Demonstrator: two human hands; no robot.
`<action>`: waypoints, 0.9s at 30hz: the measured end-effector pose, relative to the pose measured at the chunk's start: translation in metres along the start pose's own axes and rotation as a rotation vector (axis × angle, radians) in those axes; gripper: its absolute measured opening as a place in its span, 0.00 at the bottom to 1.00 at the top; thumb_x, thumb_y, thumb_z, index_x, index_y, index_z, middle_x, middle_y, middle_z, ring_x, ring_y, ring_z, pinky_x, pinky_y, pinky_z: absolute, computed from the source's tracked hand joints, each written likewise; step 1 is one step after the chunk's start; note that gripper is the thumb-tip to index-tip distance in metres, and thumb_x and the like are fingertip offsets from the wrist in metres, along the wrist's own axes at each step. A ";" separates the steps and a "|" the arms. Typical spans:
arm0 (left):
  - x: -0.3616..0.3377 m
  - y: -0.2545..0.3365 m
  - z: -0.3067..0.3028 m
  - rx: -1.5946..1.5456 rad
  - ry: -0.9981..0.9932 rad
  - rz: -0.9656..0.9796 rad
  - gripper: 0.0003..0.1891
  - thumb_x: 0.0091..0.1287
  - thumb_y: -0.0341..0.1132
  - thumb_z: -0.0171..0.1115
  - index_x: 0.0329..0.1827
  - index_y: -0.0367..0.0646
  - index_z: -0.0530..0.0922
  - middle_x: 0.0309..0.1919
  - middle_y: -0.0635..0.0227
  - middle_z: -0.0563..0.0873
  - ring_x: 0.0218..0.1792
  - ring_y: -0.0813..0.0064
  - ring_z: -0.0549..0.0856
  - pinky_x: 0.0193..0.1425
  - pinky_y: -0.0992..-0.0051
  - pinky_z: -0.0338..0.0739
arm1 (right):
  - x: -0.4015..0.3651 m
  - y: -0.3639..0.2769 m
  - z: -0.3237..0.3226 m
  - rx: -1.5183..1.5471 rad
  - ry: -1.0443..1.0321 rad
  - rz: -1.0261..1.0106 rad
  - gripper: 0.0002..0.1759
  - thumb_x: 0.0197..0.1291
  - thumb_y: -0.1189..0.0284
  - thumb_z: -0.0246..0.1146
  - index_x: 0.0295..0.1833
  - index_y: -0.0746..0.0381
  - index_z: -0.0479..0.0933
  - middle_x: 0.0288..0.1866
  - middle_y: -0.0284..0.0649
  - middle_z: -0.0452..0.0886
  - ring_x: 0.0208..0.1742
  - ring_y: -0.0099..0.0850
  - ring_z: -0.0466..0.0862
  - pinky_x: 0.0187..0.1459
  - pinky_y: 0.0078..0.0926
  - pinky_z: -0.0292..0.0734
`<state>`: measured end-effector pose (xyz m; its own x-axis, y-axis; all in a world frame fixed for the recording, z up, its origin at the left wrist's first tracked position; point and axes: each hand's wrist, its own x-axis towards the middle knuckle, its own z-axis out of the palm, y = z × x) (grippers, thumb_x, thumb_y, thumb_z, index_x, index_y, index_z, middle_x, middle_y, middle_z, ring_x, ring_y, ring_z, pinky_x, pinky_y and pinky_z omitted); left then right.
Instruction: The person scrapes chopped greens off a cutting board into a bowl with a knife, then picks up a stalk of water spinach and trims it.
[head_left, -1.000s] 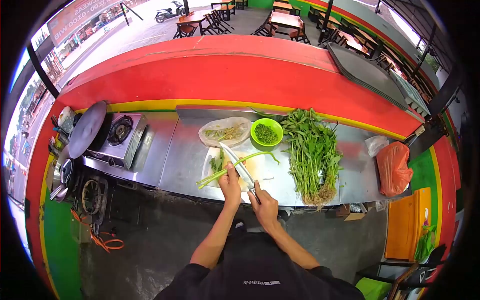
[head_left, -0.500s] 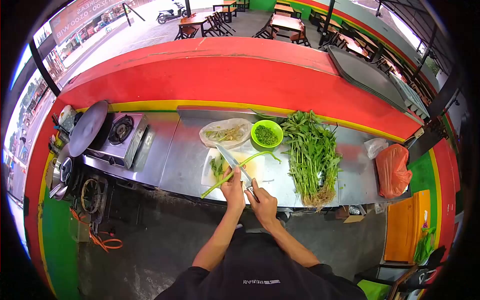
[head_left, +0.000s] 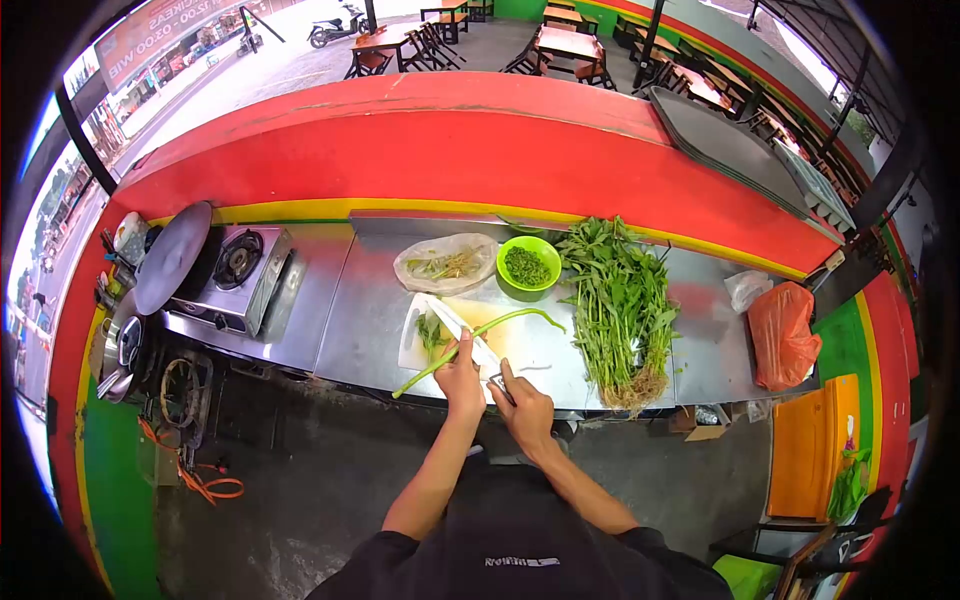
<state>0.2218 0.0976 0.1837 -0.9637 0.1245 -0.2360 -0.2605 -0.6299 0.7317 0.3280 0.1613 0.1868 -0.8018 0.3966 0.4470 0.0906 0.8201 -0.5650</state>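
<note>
My left hand [head_left: 461, 378] is closed around a long green stem [head_left: 500, 321], which slants from lower left to upper right above the cutting board. In my right hand [head_left: 524, 404] is the handle of a knife [head_left: 466, 335]; its broad blade points up and left and crosses the stem close to my left fingers. Below them lies a white cutting board [head_left: 412, 345] with a few cut leaves [head_left: 431, 332] on its left part. Behind the board stand a lime-green bowl [head_left: 526, 291] of chopped greens and a clear plastic bag [head_left: 412, 268] with stem and root trimmings.
A large bunch of leafy greens [head_left: 622, 320] with roots lies right of the board. Further right are an orange plastic bag [head_left: 783, 340] and a small clear bag [head_left: 746, 290]. A gas stove [head_left: 232, 280] stands left; a red wall [head_left: 430, 160] borders the steel counter.
The knife blade has turned slightly against the stem and now looks brighter. My hands, still holding stem and knife, have barely moved; the whole view has shifted slightly.
</note>
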 end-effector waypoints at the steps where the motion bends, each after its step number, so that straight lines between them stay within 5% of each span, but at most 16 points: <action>1: -0.001 0.002 0.001 0.001 0.000 -0.001 0.16 0.75 0.36 0.62 0.56 0.32 0.78 0.43 0.59 0.87 0.38 0.79 0.86 0.35 0.80 0.77 | -0.001 0.000 0.000 0.000 0.000 0.001 0.28 0.61 0.62 0.71 0.65 0.61 0.78 0.26 0.39 0.80 0.21 0.37 0.80 0.22 0.34 0.74; 7: -0.008 0.007 0.000 -0.013 0.033 0.017 0.14 0.74 0.36 0.64 0.52 0.32 0.81 0.40 0.63 0.87 0.37 0.79 0.85 0.36 0.80 0.77 | -0.007 -0.003 -0.002 -0.010 -0.011 0.003 0.29 0.60 0.62 0.71 0.65 0.61 0.78 0.27 0.39 0.80 0.22 0.37 0.80 0.23 0.35 0.74; 15: 0.004 -0.009 -0.011 0.135 0.002 -0.025 0.09 0.70 0.33 0.67 0.46 0.35 0.83 0.35 0.67 0.88 0.20 0.91 0.68 0.21 0.85 0.58 | -0.003 -0.002 0.006 0.118 0.038 0.057 0.30 0.59 0.67 0.73 0.65 0.65 0.77 0.26 0.44 0.79 0.22 0.38 0.79 0.26 0.35 0.73; 22: 0.014 -0.008 -0.009 0.075 0.029 -0.037 0.11 0.69 0.32 0.68 0.48 0.35 0.81 0.37 0.64 0.88 0.21 0.89 0.68 0.24 0.85 0.59 | 0.013 0.001 0.014 0.051 0.008 0.044 0.30 0.59 0.66 0.73 0.65 0.65 0.76 0.26 0.45 0.80 0.22 0.37 0.79 0.26 0.35 0.73; 23: 0.013 -0.005 -0.008 0.092 0.083 -0.049 0.14 0.69 0.32 0.68 0.52 0.32 0.79 0.42 0.62 0.87 0.27 0.86 0.76 0.30 0.85 0.71 | 0.013 0.003 0.015 0.048 0.041 0.018 0.29 0.59 0.66 0.73 0.65 0.64 0.77 0.25 0.43 0.79 0.21 0.36 0.78 0.25 0.34 0.73; 24: 0.013 -0.002 -0.007 0.090 0.082 -0.048 0.14 0.69 0.32 0.68 0.52 0.32 0.79 0.42 0.62 0.87 0.27 0.86 0.76 0.30 0.85 0.71 | 0.014 0.005 0.017 0.047 0.042 0.015 0.29 0.59 0.66 0.73 0.65 0.64 0.77 0.25 0.43 0.79 0.21 0.36 0.78 0.25 0.34 0.73; 27: 0.017 0.005 -0.012 0.006 -0.003 0.001 0.19 0.70 0.33 0.67 0.58 0.29 0.77 0.50 0.57 0.84 0.52 0.67 0.85 0.61 0.69 0.82 | 0.014 0.011 0.017 0.058 0.099 0.024 0.29 0.60 0.67 0.73 0.65 0.64 0.77 0.24 0.42 0.78 0.20 0.35 0.77 0.25 0.33 0.73</action>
<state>0.2044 0.0875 0.1758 -0.9643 0.1259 -0.2330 -0.2595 -0.6258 0.7355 0.3078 0.1696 0.1753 -0.7373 0.4567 0.4978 0.0725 0.7861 -0.6139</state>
